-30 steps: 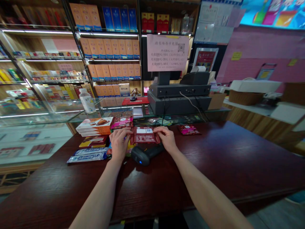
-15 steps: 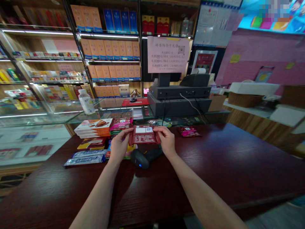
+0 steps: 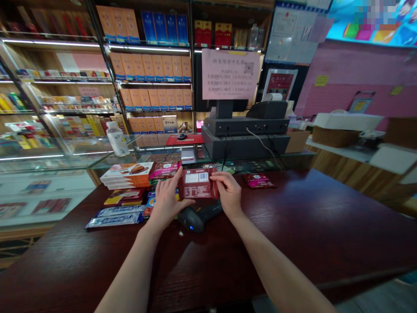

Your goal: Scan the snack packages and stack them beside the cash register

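A dark red snack packet [image 3: 196, 184] is held up over the counter, its printed back with a white panel and a barcode facing me. My right hand [image 3: 229, 191] pinches its right edge between thumb and fingers. At the packet's left side, my left hand [image 3: 167, 198] is open, thumb stretched away from the fingers; whether a fingertip touches the packet I cannot tell. Below the packet lies a black barcode scanner [image 3: 195, 217] with a small blue light. Colourful packets [image 3: 151, 202] lie partly hidden behind my left hand.
Left on the dark wooden counter [image 3: 293, 234] are stacked snack boxes [image 3: 128, 174], blue-and-white wrapped bars [image 3: 115, 216] and pink packets [image 3: 165, 169]. Another pink-and-red packet [image 3: 259, 180] lies to the right. Behind stand a cash register [image 3: 247, 126] and a white bottle [image 3: 117, 139].
My left hand has let go of the packet's left edge and spread its thumb and fingers. My right hand keeps its pinch. A small white bit now shows on the counter near the scanner.
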A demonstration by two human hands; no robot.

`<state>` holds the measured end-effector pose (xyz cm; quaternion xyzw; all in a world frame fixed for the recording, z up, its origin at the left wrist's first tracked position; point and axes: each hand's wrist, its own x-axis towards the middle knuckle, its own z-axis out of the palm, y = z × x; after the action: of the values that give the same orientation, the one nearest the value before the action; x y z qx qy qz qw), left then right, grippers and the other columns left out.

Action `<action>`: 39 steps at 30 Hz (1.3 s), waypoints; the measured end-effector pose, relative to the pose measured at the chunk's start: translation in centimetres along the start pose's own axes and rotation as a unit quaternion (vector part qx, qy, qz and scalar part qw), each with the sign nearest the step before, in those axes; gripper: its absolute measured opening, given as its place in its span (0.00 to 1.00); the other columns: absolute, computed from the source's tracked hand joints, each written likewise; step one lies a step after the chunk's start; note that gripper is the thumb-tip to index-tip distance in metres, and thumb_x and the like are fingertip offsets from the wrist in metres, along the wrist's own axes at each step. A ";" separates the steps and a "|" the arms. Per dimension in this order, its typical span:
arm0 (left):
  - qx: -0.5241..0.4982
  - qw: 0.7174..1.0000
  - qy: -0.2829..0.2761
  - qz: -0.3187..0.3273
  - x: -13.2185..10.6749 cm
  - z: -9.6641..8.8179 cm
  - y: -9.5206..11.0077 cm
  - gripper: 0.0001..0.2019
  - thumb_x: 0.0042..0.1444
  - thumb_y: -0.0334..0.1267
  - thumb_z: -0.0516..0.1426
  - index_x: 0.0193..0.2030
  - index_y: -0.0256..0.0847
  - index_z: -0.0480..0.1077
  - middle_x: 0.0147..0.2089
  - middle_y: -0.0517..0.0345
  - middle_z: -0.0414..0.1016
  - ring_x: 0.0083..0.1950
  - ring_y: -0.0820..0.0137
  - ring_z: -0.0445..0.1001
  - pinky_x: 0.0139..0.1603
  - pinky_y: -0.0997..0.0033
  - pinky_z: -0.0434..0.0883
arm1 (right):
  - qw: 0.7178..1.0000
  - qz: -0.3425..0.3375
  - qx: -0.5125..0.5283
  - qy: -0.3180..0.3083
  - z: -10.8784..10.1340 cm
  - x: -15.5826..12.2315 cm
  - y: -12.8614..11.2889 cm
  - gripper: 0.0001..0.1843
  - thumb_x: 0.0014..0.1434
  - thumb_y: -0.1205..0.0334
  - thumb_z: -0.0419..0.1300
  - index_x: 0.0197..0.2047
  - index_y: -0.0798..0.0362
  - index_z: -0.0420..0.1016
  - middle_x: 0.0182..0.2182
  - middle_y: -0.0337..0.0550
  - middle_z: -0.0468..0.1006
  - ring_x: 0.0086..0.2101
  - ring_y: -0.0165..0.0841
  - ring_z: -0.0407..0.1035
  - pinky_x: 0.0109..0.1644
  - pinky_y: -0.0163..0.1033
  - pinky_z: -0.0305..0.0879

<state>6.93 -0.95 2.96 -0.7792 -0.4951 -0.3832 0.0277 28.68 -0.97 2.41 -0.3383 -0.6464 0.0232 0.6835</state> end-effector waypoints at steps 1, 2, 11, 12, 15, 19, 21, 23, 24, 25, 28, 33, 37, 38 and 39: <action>0.038 0.999 0.009 0.010 -0.1 -0.1 0.1 0.53 0.47 0.48 0.68 0.76 0.50 0.44 0.57 0.50 0.73 0.58 0.54 0.69 0.69 0.43 0.56 | 1.000 -0.019 -0.008 -0.004 0.0 0.0 -0.4 0.13 0.66 0.69 0.55 0.38 0.48 0.80 0.40 0.44 0.81 0.43 0.34 0.76 0.51 0.42 0.73; 0.070 0.997 0.017 0.020 -0.1 -0.2 0.1 0.53 0.49 0.48 0.68 0.76 0.49 0.42 0.56 0.50 0.73 0.58 0.54 0.69 0.69 0.42 0.54 | 0.999 -0.039 -0.012 -0.008 0.0 0.1 -0.7 0.13 0.67 0.69 0.55 0.39 0.47 0.80 0.40 0.44 0.81 0.43 0.34 0.77 0.51 0.42 0.73; 0.185 0.982 0.041 0.020 -0.3 -1.1 0.7 0.48 0.51 0.46 0.65 0.75 0.49 0.47 0.51 0.51 0.73 0.56 0.53 0.69 0.71 0.40 0.50 | 0.990 -0.124 -0.028 -0.053 0.0 -0.3 -1.9 0.14 0.69 0.69 0.55 0.43 0.46 0.81 0.43 0.44 0.81 0.45 0.34 0.77 0.51 0.41 0.75; 0.186 0.981 0.045 0.017 -0.3 -1.1 0.7 0.47 0.50 0.45 0.65 0.75 0.50 0.48 0.51 0.51 0.73 0.56 0.53 0.69 0.72 0.39 0.50 | 0.991 -0.124 -0.028 -0.052 0.1 -0.4 -1.9 0.14 0.69 0.69 0.54 0.43 0.46 0.81 0.43 0.44 0.81 0.45 0.34 0.77 0.51 0.41 0.76; 0.185 0.980 0.067 0.010 -0.3 -1.2 0.9 0.45 0.49 0.44 0.66 0.73 0.51 0.54 0.57 0.47 0.69 0.59 0.52 0.68 0.72 0.39 0.50 | 0.992 -0.114 -0.031 -0.050 0.2 -0.4 -1.8 0.14 0.69 0.69 0.54 0.42 0.46 0.81 0.43 0.44 0.81 0.45 0.34 0.77 0.51 0.42 0.76; 0.172 0.981 0.085 0.034 -0.3 -1.1 0.7 0.43 0.48 0.41 0.67 0.71 0.48 0.57 0.70 0.43 0.57 0.70 0.48 0.59 0.74 0.40 0.46 | 0.992 -0.108 -0.033 -0.051 0.4 -0.4 -1.5 0.14 0.69 0.69 0.54 0.41 0.46 0.81 0.43 0.44 0.81 0.45 0.34 0.77 0.52 0.42 0.76; 0.163 0.982 0.080 0.052 -0.3 -1.0 0.5 0.43 0.49 0.40 0.67 0.72 0.46 0.55 0.72 0.44 0.57 0.72 0.50 0.55 0.75 0.42 0.42 | 0.993 -0.107 -0.028 -0.050 0.5 -0.5 -1.3 0.14 0.69 0.69 0.54 0.42 0.46 0.80 0.43 0.44 0.81 0.45 0.34 0.77 0.53 0.42 0.75; 0.156 0.983 0.074 0.062 -0.2 -1.0 0.3 0.45 0.49 0.38 0.66 0.72 0.45 0.53 0.71 0.46 0.61 0.73 0.52 0.55 0.76 0.43 0.39 | 0.993 -0.101 -0.024 -0.055 0.5 -0.5 -1.0 0.15 0.69 0.70 0.54 0.44 0.46 0.80 0.45 0.45 0.81 0.46 0.34 0.77 0.54 0.42 0.75; 0.154 0.983 0.073 0.063 -0.2 -1.0 0.2 0.45 0.48 0.37 0.66 0.72 0.45 0.53 0.70 0.46 0.62 0.73 0.52 0.56 0.76 0.43 0.38 | 0.993 -0.097 -0.023 -0.060 0.5 -0.6 -0.9 0.16 0.69 0.71 0.53 0.46 0.46 0.80 0.46 0.45 0.81 0.48 0.34 0.77 0.56 0.42 0.74; 0.152 0.984 0.074 0.062 -0.2 -1.0 0.1 0.45 0.48 0.37 0.66 0.72 0.44 0.53 0.70 0.47 0.64 0.72 0.53 0.57 0.76 0.44 0.38 | 0.993 -0.092 -0.022 -0.066 0.5 -0.7 -0.8 0.17 0.69 0.72 0.52 0.48 0.45 0.80 0.48 0.45 0.81 0.50 0.34 0.76 0.58 0.43 0.73; 0.151 0.983 0.094 0.042 -0.2 -1.1 -0.3 0.45 0.48 0.38 0.66 0.72 0.44 0.53 0.69 0.47 0.64 0.72 0.52 0.56 0.76 0.44 0.37 | 0.993 -0.072 -0.017 -0.089 0.4 -0.9 -0.3 0.23 0.68 0.74 0.48 0.56 0.44 0.76 0.56 0.45 0.77 0.56 0.34 0.72 0.62 0.44 0.70; 0.154 0.980 0.125 0.009 -0.3 -1.3 -1.1 0.43 0.50 0.38 0.64 0.72 0.43 0.52 0.69 0.46 0.62 0.73 0.51 0.55 0.76 0.42 0.37 | 0.985 -0.008 -0.030 -0.172 -0.3 -0.8 0.6 0.32 0.60 0.79 0.45 0.62 0.47 0.71 0.58 0.45 0.75 0.58 0.35 0.70 0.59 0.45 0.73; 0.154 0.981 0.117 -0.008 -0.4 -1.4 -1.7 0.44 0.50 0.35 0.63 0.73 0.44 0.51 0.69 0.43 0.61 0.72 0.49 0.55 0.75 0.40 0.38 | 0.946 0.044 -0.049 -0.318 -1.6 0.0 0.7 0.35 0.54 0.81 0.46 0.61 0.49 0.70 0.52 0.44 0.80 0.55 0.35 0.72 0.63 0.50 0.67; 0.153 0.981 0.116 -0.015 -0.4 -1.4 -1.8 0.44 0.49 0.35 0.62 0.73 0.44 0.50 0.69 0.43 0.61 0.72 0.49 0.55 0.75 0.39 0.38 | 0.933 0.044 -0.049 -0.354 -2.0 0.2 0.5 0.36 0.53 0.81 0.46 0.62 0.48 0.70 0.51 0.43 0.80 0.54 0.35 0.73 0.63 0.50 0.67; 0.151 0.981 0.117 -0.020 -0.5 -1.4 -2.0 0.44 0.49 0.34 0.62 0.73 0.44 0.50 0.69 0.43 0.61 0.72 0.48 0.55 0.75 0.38 0.38 | 0.920 0.039 -0.049 -0.387 -2.5 0.4 0.3 0.37 0.52 0.81 0.47 0.62 0.48 0.70 0.51 0.42 0.81 0.54 0.35 0.72 0.63 0.50 0.66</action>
<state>4.47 -0.90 3.02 -0.7056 -0.5566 -0.3927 0.1953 31.11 -1.66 2.79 -0.3609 -0.8472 0.1470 0.3610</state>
